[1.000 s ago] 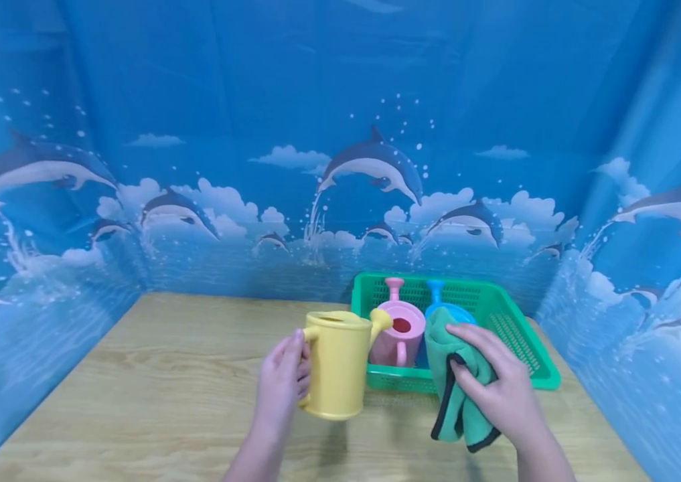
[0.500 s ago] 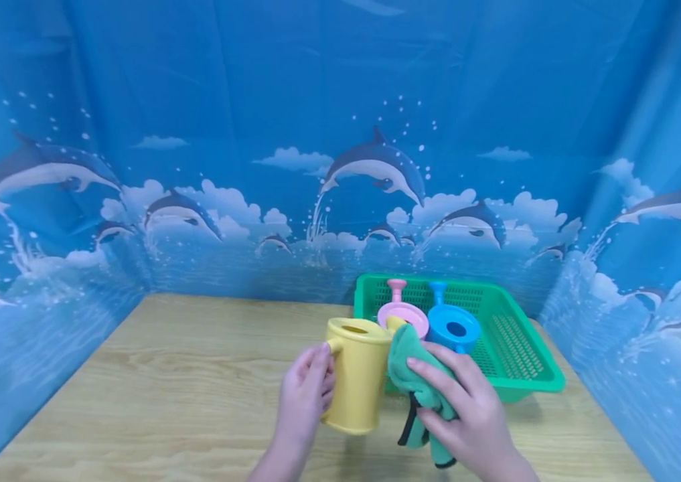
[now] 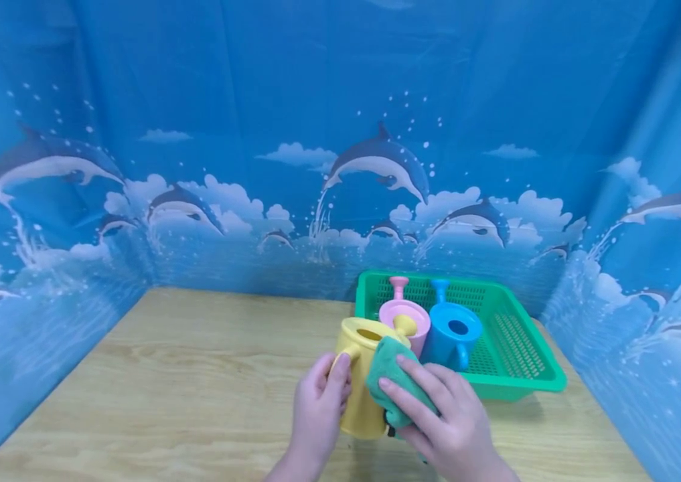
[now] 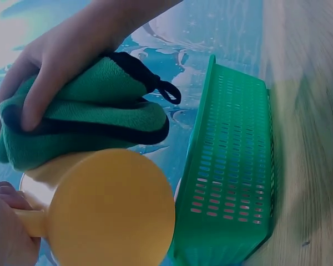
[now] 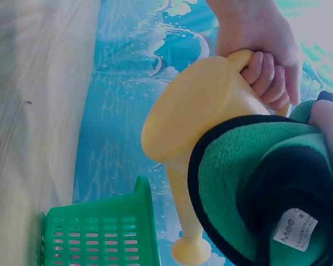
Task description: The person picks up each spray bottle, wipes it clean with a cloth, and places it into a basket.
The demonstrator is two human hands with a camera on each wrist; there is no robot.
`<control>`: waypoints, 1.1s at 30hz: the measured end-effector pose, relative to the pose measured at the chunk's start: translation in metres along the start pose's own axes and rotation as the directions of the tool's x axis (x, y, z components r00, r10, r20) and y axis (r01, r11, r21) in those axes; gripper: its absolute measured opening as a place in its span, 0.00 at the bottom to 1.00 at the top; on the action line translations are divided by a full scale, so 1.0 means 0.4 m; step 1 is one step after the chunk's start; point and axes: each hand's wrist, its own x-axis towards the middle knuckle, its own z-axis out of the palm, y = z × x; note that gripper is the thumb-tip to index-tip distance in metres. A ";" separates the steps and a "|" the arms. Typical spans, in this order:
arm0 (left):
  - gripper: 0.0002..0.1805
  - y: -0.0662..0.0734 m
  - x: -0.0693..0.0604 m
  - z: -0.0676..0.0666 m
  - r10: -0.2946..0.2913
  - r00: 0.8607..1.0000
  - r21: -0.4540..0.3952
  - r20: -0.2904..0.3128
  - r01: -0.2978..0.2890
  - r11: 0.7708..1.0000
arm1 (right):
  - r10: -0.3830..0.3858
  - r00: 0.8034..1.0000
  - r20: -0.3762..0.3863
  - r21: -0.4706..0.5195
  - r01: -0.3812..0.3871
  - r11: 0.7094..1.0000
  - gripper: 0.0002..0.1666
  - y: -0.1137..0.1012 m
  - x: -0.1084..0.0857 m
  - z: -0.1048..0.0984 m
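Left hand (image 3: 319,412) is gripping a yellow watering can (image 3: 361,412); right hand (image 3: 451,422) is pinching a green cloth (image 3: 387,365) against it.
Only the wrist views are showing the can's base (image 4: 114,208), hovering above a wood-grain table (image 3: 195,368) near a green basket (image 3: 499,386); dolphin-print sheeting (image 3: 225,80) is hanging behind. A label (image 5: 296,229) partly reading "Mee" is appearing only in the right wrist view.

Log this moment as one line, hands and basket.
left hand: holds yellow watering can by handle | right hand: holds green cloth against can's side | green basket: contains pink watering can, blue watering can
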 end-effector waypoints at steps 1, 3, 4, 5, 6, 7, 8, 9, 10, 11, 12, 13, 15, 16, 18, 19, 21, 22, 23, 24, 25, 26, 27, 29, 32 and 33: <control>0.18 0.000 -0.001 0.001 0.027 1.000 0.020 -0.003 -0.027 0.999 | -0.008 1.000 0.004 -0.012 0.008 1.000 0.17 -0.001 -0.001 0.003; 0.15 -0.001 -0.003 0.001 0.093 0.996 0.057 -0.008 -0.092 0.994 | -0.015 1.000 0.018 -0.031 0.015 0.999 0.18 -0.004 -0.005 0.006; 0.14 -0.002 -0.004 0.002 0.126 0.992 0.070 -0.011 -0.125 0.990 | -0.010 0.999 0.033 -0.036 0.011 0.999 0.18 -0.007 -0.009 0.007; 0.12 -0.004 -0.006 0.003 0.159 0.987 0.084 -0.013 -0.157 0.984 | -0.001 0.999 0.047 -0.040 0.003 0.999 0.19 -0.010 -0.012 0.007; 0.11 -0.005 -0.007 0.003 0.190 0.982 0.100 -0.016 -0.187 0.977 | 0.008 0.998 0.061 -0.042 -0.005 0.999 0.19 -0.012 -0.014 0.007; 0.11 -0.006 -0.008 0.004 0.217 0.976 0.114 -0.018 -0.214 0.970 | 0.017 0.997 0.075 -0.044 -0.014 0.999 0.20 -0.015 -0.016 0.007; 0.10 -0.007 -0.009 0.004 0.241 0.970 0.127 -0.021 -0.237 0.963 | 0.026 0.996 0.089 -0.047 -0.021 0.999 0.20 -0.018 -0.018 0.007; 0.10 -0.007 -0.010 0.004 0.261 0.965 0.137 -0.023 -0.255 0.957 | 0.030 0.995 0.098 -0.049 -0.025 0.998 0.20 -0.020 -0.020 0.008; 0.10 -0.008 -0.011 0.004 0.276 0.961 0.146 -0.026 -0.270 0.952 | 0.031 0.994 0.105 -0.052 -0.026 0.998 0.20 -0.022 -0.020 0.008; 0.10 -0.008 -0.012 0.004 0.290 0.957 0.157 -0.029 -0.282 0.947 | 0.032 0.993 0.110 -0.052 -0.026 0.998 0.20 -0.024 -0.021 0.009; 0.10 -0.009 -0.013 0.004 0.298 0.954 0.164 -0.033 -0.289 0.943 | 0.031 0.993 0.116 -0.052 -0.025 0.998 0.20 -0.026 -0.021 0.010; 0.10 -0.009 -0.013 0.004 0.304 0.952 0.173 -0.037 -0.294 0.940 | 0.030 0.992 0.123 -0.051 -0.024 0.998 0.20 -0.027 -0.022 0.010; 0.10 -0.010 -0.014 0.003 0.312 0.949 0.192 -0.048 -0.298 0.935 | 0.022 0.991 0.135 -0.047 -0.016 0.999 0.19 -0.030 -0.021 0.012; 0.10 -0.010 -0.014 0.003 0.313 0.948 0.201 -0.054 -0.296 0.934 | 0.019 0.989 0.144 -0.045 -0.013 0.999 0.19 -0.031 -0.021 0.012; 0.10 -0.010 -0.013 0.002 0.310 0.949 0.219 -0.065 -0.289 0.932 | 0.000 0.989 0.151 -0.046 0.007 0.999 0.18 -0.031 -0.020 0.014; 0.10 -0.010 -0.012 0.002 0.306 0.949 0.226 -0.071 -0.283 0.932 | -0.012 0.988 0.153 -0.046 0.019 0.999 0.18 -0.031 -0.018 0.015; 0.10 -0.010 -0.011 0.001 0.303 0.949 0.242 -0.082 -0.276 0.930 | -0.040 0.988 0.152 -0.046 0.048 0.998 0.18 -0.030 -0.016 0.017; 0.10 -0.010 -0.011 0.001 0.301 0.949 0.252 -0.089 -0.271 0.929 | -0.049 0.987 0.152 -0.042 0.056 0.998 0.18 -0.030 -0.015 0.018; 0.10 -0.010 -0.011 0.000 0.300 0.949 0.262 -0.096 -0.267 0.928 | -0.060 0.986 0.156 -0.038 0.067 0.997 0.18 -0.029 -0.015 0.018; 0.10 -0.009 -0.010 0.000 0.298 0.949 0.269 -0.102 -0.262 0.927 | -0.068 0.985 0.161 -0.031 0.073 0.997 0.18 -0.029 -0.015 0.019; 0.10 -0.008 -0.010 0.000 0.297 0.949 0.276 -0.109 -0.258 0.926 | -0.072 0.983 0.168 -0.023 0.077 0.997 0.18 -0.029 -0.016 0.020; 0.10 -0.008 -0.009 0.000 0.293 0.949 0.280 -0.116 -0.252 0.926 | -0.077 0.981 0.176 -0.019 0.082 0.996 0.18 -0.029 -0.018 0.020; 0.11 -0.007 -0.009 -0.001 0.284 0.951 0.280 -0.123 -0.241 0.929 | -0.084 0.979 0.184 -0.016 0.089 0.996 0.18 -0.030 -0.020 0.021; 0.11 -0.006 -0.008 -0.002 0.255 0.958 0.269 -0.133 -0.212 0.939 | -0.106 0.975 0.197 -0.007 0.110 0.994 0.18 -0.030 -0.024 0.023; 0.13 -0.005 -0.005 -0.005 0.212 0.967 0.248 -0.144 -0.172 0.953 | -0.136 0.964 0.228 0.009 0.137 0.990 0.17 -0.035 -0.029 0.025; 0.14 -0.004 -0.004 -0.006 0.205 0.968 0.241 -0.147 -0.166 0.956 | -0.147 0.959 0.241 0.020 0.147 0.989 0.18 -0.036 -0.031 0.025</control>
